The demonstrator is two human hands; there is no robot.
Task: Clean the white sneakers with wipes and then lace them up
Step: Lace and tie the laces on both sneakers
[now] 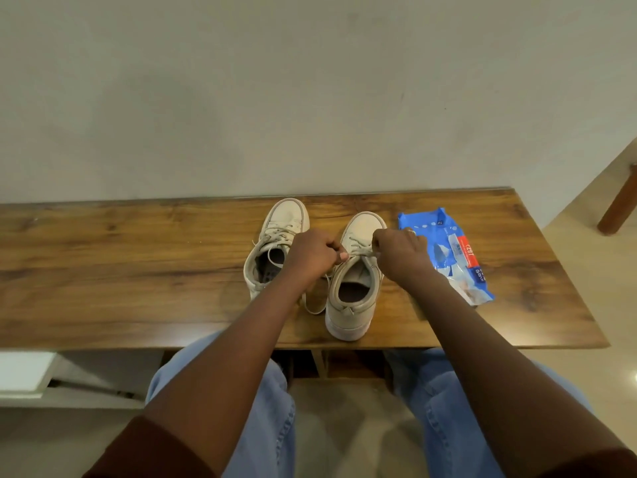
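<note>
Here the left hand and right hand, fingers curled, each pinch the lace stretched across the right-hand white sneaker on the wooden table. The other sneaker stands just beside it at left; a blue wipes pack lies near at right.
</note>
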